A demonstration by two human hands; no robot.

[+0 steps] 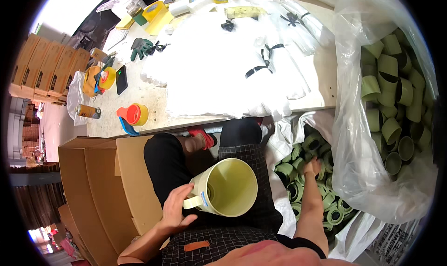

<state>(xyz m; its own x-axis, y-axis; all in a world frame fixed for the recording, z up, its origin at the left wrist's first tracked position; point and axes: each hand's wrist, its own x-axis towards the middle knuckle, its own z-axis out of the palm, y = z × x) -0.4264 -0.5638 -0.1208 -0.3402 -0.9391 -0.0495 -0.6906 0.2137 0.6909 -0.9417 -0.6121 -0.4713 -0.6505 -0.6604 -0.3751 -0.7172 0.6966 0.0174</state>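
A pale yellow-green pitcher [233, 187] with a side handle lies tilted on my lap, its wide mouth facing up and to the right. My left hand [175, 210] holds it at the handle side, fingers against the wall above the handle and thumb below. Off to the right, my right hand [313, 166] reaches into a white sack [281, 145] full of dark green ring-shaped plastic parts [334, 215]. Its fingertips are lost among the parts, so any grip there is hidden.
An open cardboard box [100, 187] stands at my left. Ahead, the table [156, 119] carries white plastic bags [219, 70], tape dispensers [135, 114] and a phone [121, 79]. A clear bag [347, 126] of green cups [391, 128] stands at the far right.
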